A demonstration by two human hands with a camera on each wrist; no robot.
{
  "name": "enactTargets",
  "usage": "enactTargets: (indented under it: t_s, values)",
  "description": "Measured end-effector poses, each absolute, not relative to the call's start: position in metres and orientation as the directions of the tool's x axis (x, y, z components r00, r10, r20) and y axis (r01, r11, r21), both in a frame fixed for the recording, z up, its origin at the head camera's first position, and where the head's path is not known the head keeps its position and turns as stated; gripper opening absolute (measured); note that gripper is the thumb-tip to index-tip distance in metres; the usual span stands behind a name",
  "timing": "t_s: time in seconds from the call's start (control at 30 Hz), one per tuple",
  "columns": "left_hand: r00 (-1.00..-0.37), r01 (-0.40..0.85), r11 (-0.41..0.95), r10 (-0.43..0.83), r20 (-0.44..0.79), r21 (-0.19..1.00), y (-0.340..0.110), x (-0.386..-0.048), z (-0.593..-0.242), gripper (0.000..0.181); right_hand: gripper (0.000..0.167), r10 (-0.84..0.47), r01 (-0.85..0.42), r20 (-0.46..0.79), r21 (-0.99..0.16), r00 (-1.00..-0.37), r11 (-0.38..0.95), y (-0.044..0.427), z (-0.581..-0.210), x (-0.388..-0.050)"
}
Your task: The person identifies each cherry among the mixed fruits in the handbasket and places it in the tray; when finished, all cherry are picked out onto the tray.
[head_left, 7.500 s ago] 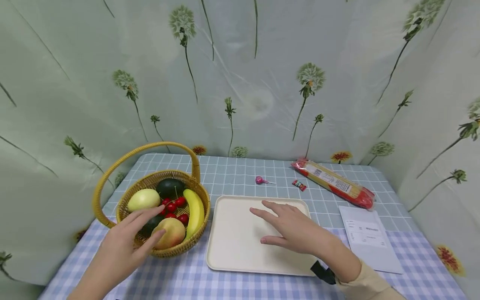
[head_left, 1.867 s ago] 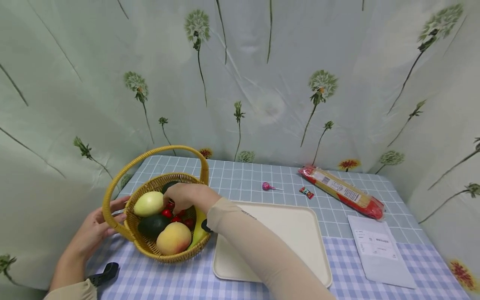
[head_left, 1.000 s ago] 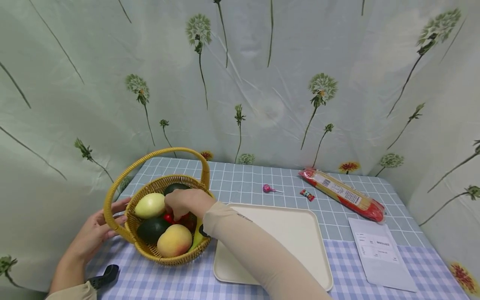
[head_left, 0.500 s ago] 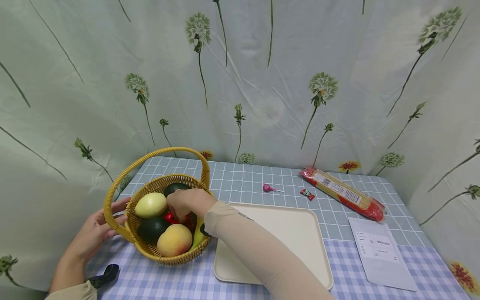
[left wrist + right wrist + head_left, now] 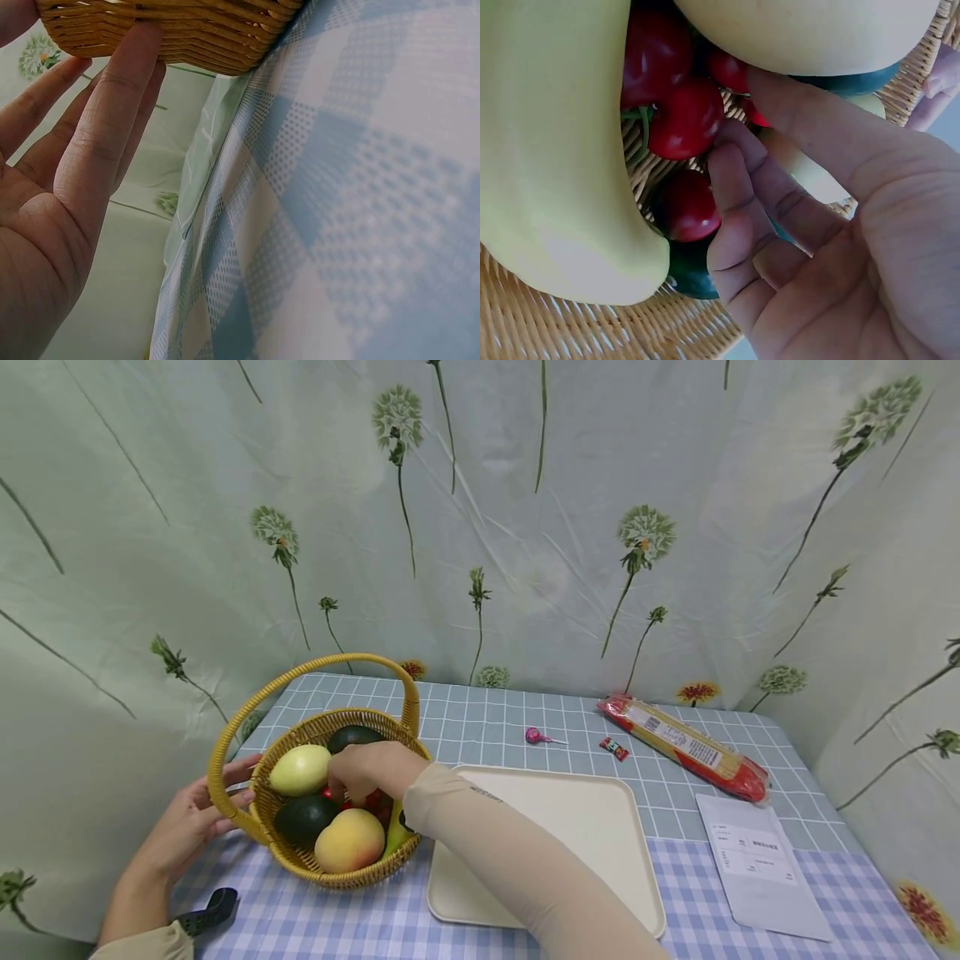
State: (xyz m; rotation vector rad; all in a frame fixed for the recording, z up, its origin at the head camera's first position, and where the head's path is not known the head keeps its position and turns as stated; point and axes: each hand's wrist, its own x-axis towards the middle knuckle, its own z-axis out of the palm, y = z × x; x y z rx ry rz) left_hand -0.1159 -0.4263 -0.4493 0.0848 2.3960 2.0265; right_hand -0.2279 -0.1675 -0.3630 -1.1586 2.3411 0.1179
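A yellow wicker basket (image 5: pixel 341 882) with a tall handle holds fruit at the left of the table. My left hand (image 5: pixel 180 827) lies against its left side, fingers extended, fingertips touching the wicker in the left wrist view. My right hand (image 5: pixel 371 768) reaches down inside, among red cherries (image 5: pixel 686 120). In the right wrist view its fingers are bent beside the cherries, and the thumb tip sits by another one; a gap shows between thumb and fingers. Around it are a banana (image 5: pixel 555 187), a peach (image 5: pixel 349 841), a pale yellow-green fruit (image 5: pixel 300 770) and dark green fruits (image 5: pixel 306 821).
A cream tray (image 5: pixel 558 789) lies right of the basket, partly under the right sleeve. Behind it are a lollipop (image 5: pixel 534 736) and a small wrapped candy (image 5: pixel 614 748). A pack of dry noodles (image 5: pixel 686 746) and a labelled white envelope (image 5: pixel 761 868) lie at the right.
Both hands hovered earlier, one over the basket's front, one over the tray. Then the left went to the basket's side and the right into it. Lately the right hand shifted slightly left among the cherries.
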Motion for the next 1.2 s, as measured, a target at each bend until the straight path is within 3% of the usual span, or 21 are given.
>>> enactTargets:
  t_s: [0.2, 0.7, 1.03, 1.2]
  values:
    - [-0.998, 0.049, 0.162, 0.050, 0.042, 0.986, -0.4264, -0.1158, -0.4500, 0.054, 0.024, -0.726, -0.774, -0.477, -0.137, -0.495, 0.618, -0.1701, -0.3638, -0.2241]
    - [-0.997, 0.061, 0.153, 0.062, 0.052, 0.986, -0.4264, -0.1149, -0.4511, 0.054, 0.027, -0.695, -0.751, -0.503, -0.128, -0.514, 0.648, -0.1708, -0.3642, -0.2268]
    - [-0.997, 0.057, 0.158, 0.060, 0.048, 0.986, -0.4265, -0.1147, -0.4507, 0.054, 0.019, -0.722, -0.759, -0.490, -0.169, -0.489, 0.629, -0.1674, -0.3661, -0.2278]
    - [-0.997, 0.057, 0.166, 0.059, 0.048, 0.985, -0.4267, -0.1153, -0.4511, 0.054, 0.015, -0.695, -0.756, -0.514, -0.129, -0.502, 0.642, -0.1694, -0.3649, -0.2273]
